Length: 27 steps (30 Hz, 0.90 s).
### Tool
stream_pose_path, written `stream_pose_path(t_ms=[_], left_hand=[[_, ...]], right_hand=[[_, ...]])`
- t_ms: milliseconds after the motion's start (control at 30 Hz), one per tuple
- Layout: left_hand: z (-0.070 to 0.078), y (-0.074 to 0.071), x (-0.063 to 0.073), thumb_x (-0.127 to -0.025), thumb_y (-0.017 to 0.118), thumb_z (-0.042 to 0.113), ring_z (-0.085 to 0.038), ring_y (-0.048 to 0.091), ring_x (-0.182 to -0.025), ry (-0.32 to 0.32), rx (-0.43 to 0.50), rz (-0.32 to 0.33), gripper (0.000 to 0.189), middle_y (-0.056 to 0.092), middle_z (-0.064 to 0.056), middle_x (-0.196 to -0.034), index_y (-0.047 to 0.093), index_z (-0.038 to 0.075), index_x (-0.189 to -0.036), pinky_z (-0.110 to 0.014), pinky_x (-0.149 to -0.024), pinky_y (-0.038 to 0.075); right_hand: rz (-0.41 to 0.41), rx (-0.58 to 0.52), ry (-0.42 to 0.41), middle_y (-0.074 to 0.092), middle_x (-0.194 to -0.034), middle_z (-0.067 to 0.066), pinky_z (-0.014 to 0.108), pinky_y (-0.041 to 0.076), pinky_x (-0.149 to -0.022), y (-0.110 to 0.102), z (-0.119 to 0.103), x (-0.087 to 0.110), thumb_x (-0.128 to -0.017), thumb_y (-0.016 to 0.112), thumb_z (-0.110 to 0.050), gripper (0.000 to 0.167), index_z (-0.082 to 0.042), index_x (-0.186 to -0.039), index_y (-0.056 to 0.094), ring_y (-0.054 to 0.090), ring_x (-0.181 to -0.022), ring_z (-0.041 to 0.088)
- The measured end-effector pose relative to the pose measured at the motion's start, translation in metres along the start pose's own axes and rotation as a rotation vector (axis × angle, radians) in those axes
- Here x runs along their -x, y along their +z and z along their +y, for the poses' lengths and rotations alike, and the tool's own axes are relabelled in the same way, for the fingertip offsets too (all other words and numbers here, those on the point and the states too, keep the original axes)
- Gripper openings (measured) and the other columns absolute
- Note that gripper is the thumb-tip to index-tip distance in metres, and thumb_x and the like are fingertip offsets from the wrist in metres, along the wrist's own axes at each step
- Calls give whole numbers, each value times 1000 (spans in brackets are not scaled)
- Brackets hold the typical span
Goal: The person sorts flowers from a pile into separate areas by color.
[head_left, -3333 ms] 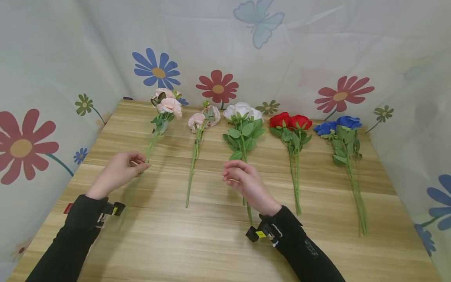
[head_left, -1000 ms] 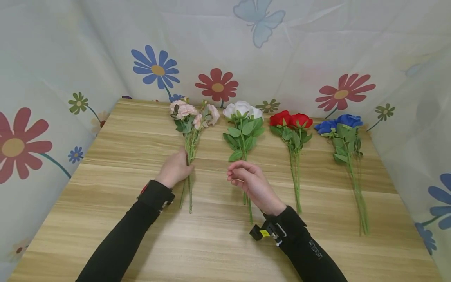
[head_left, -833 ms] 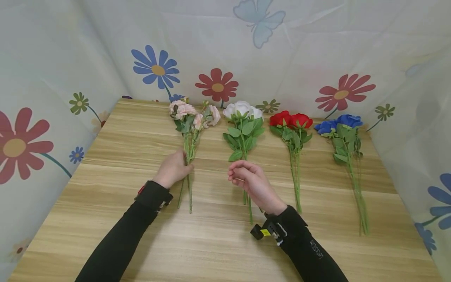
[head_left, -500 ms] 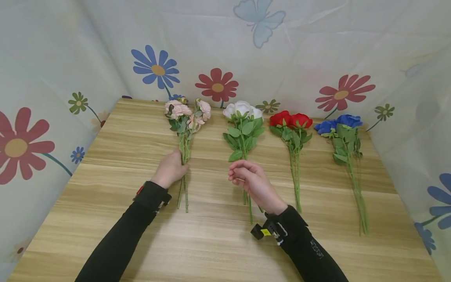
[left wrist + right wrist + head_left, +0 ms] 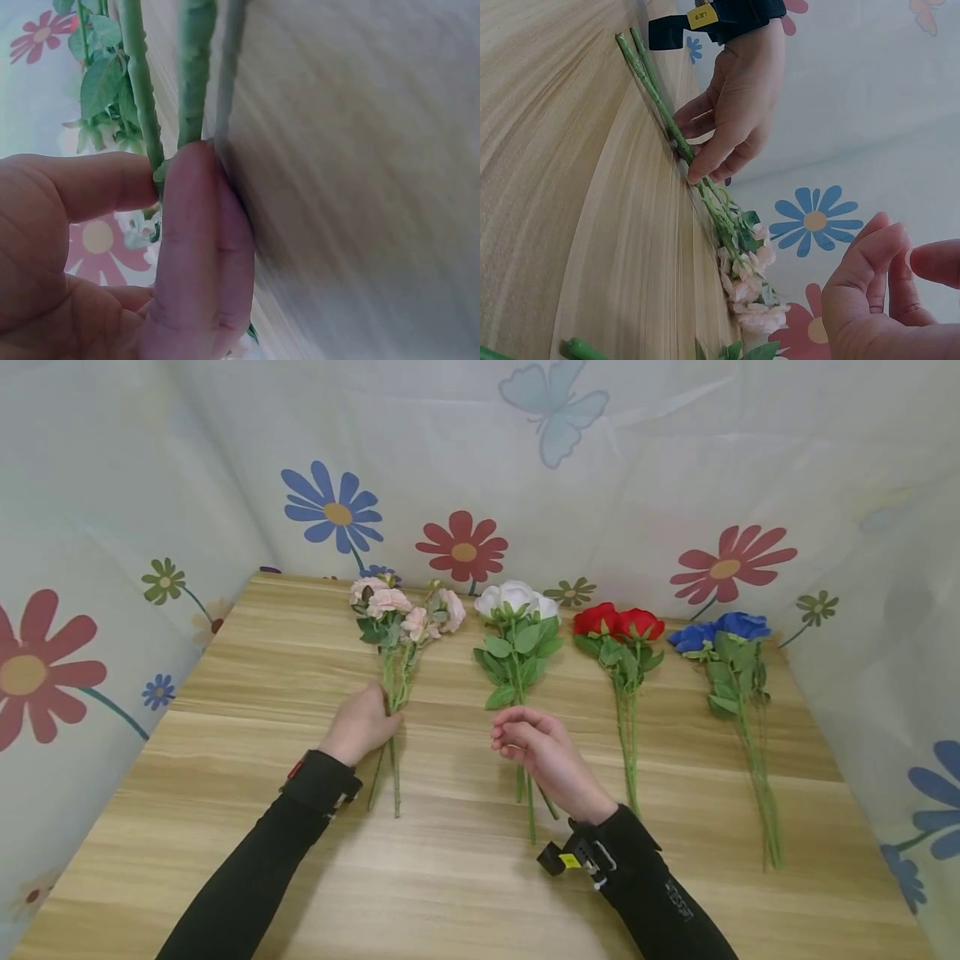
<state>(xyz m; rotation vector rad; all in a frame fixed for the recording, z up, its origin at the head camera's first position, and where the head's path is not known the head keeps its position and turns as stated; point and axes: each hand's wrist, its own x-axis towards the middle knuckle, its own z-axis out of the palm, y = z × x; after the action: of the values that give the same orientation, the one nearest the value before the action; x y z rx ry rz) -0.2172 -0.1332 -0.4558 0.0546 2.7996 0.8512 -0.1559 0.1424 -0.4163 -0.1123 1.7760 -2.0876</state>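
My left hand pinches the green stems of the pink flowers low over the table, at left of centre. In the left wrist view, two knobbly stems run down to thumb and fingertips. The pink blooms lie toward the back, fanned into a left and a right cluster, with the stem ends splayed below the hand. My right hand hovers with loosely curled fingers, holding nothing, in front of the white flowers. It hides part of their stems.
Right of the white flowers lie red flowers, then blue flowers, blooms toward the back. All rest on a wood-grain table. A flower-printed cloth stands behind and at both sides.
The left hand has carried one pink spray rightward from the far left to the other pink spray and now grips them together. Lately the right pink cluster has shifted slightly right. The right hand barely moved.
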Motion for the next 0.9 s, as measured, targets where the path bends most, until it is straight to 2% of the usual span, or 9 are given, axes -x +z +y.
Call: stream_pose_path(t_ms=[167,333,500,567,700,900], left_hand=[[-1,1,1,-97,57,17,-26,53,-74,1,17,3,29,52,-12,-89,52,-5,-115,-30,-58,41],[1,2,2,-97,57,16,-27,54,-76,10,0,23,29,55,-14,-90,53,-7,-113,-36,-62,48],[1,3,2,-97,58,17,-35,64,-90,16,-22,21,39,65,-29,-110,50,-11,-123,-48,-76,55],[1,3,2,-97,58,18,-37,65,-94,15,-22,17,41,65,-31,-114,50,-11,-125,-49,-79,55],[1,2,3,-98,59,21,-32,61,-82,-1,-23,1,38,64,-24,-103,51,-8,-121,-41,-68,52],[3,1,3,-98,60,26,-24,52,-68,3,-20,11,28,49,-8,-80,52,0,-101,-30,-55,39]], right_hand=[[5,-6,1,62,-98,-1,20,54,-81,-1,-1,2,-104,48,-7,13,-8,-109,60,62,-89,11],[13,-5,0,62,-97,-1,21,54,-81,-1,-3,2,-103,48,-7,13,-7,-109,60,62,-88,11],[17,3,-4,62,-97,-1,21,54,-81,-3,-4,3,-103,47,-7,14,-4,-110,59,62,-88,11],[15,1,-6,62,-96,-1,20,54,-81,-3,-4,4,-103,47,-7,13,-6,-109,59,62,-88,11],[10,-6,-9,63,-96,-1,20,54,-80,-3,-5,4,-103,47,-6,14,-10,-106,61,63,-88,10],[11,20,-33,64,-97,-2,20,54,-80,-9,-6,5,-103,48,-7,16,-12,-105,63,63,-88,10]])
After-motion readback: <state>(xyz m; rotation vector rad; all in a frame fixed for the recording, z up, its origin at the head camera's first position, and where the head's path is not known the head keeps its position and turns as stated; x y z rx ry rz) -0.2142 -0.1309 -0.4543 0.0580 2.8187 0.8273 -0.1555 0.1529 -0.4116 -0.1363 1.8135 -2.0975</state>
